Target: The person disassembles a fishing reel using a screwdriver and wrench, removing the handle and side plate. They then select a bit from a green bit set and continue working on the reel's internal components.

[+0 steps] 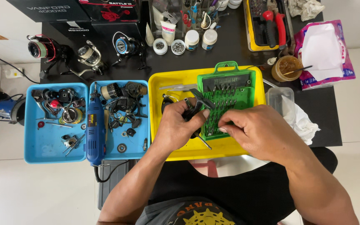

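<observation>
Seen from above, a seated person works over a yellow tray [169, 85] on a black counter [230, 46], both hands meeting above a green bit case [230, 89] that lies open inside the tray. The left hand [178, 125] is closed around a dark T-shaped driver handle [196, 104], its fingers [203, 113] curled and pressed tight on the grip, while the tool's thin metal shaft [203, 142] pokes out below the palm. The right hand [257, 129] rests on the case's lower edge, its fingers [226, 125] drawn together at the rows of bits; whether they pinch one cannot be told. To the left, two blue trays [42, 146] sit side by side holding dismantled reel parts, with a blue rotary tool [94, 125] lying across the seam between them. Fishing reels [88, 54] stand at the back of the counter near small jars [176, 46], and a pink tissue pack [326, 54] sits at far right beside a jar of brown grease [286, 67]
</observation>
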